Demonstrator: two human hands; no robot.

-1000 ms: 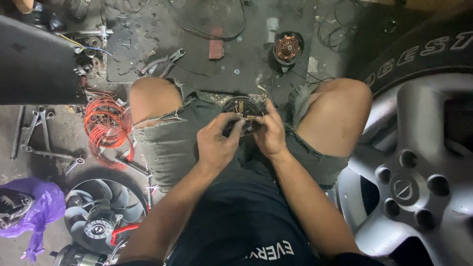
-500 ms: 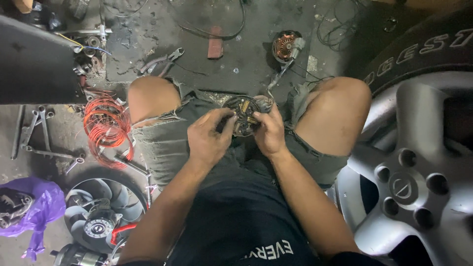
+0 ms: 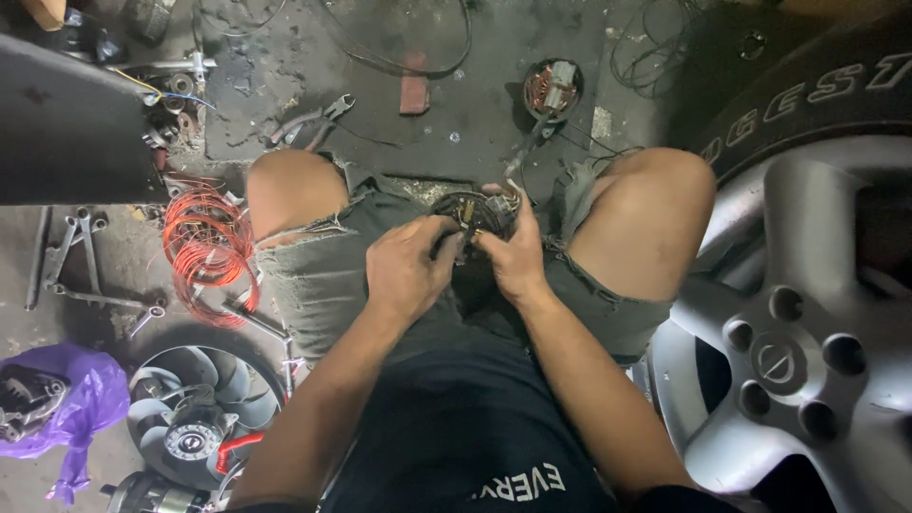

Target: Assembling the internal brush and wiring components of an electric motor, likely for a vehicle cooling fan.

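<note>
At the far left a dark panel (image 3: 66, 123) juts over the floor. Below it a puller tool (image 3: 76, 256) lies flat, and nearer, a purple bag (image 3: 71, 404) sits at the left edge. Right of the bag lies a grey fan (image 3: 195, 418), with a red wire coil (image 3: 204, 247) farther off, just beside the person's left knee. Pliers (image 3: 313, 119) lie on the far floor past that knee.

The person sits with both knees spread, and a round motor part (image 3: 470, 214) rests in the lap between them, at the far edge of the shorts. The left hand (image 3: 408, 271) comes in from the near left; its fingers are curled narrow, pinching at the near left rim of the motor part. The right hand (image 3: 518, 256) touches the part's right side, fingers closed around its rim and holding it steady. The two hands almost meet over the part, so its middle is mostly hidden; short wires stick up from its far right edge.

On the far floor, beyond the right knee, a second stator (image 3: 551, 87) with copper windings lies well apart from the hands. A car wheel (image 3: 788, 351) with a silver rim fills the right side, just beside the right thigh.
</note>
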